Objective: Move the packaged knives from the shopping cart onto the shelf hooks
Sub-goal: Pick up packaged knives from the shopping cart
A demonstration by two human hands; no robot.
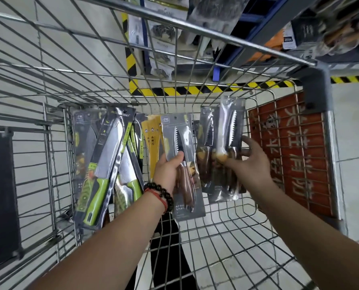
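Currently left hand point(170, 170) grips one knife pack point(182, 164) upright over the cart point(237, 237). Right hand point(249, 164) pinches several more packs point(222, 151) just beside it, long axes vertical. Shelf point(247, 21) sits above and ahead, so both lift up; hooks not visible.

Silver wire-mesh shopping cart point(226, 237): green-handled packaged knives in dark card sleeves point(99, 170) leaning at its far wall, left of the left grip point(169, 170); yellow card knife packets point(151, 135) just beyond that grip.
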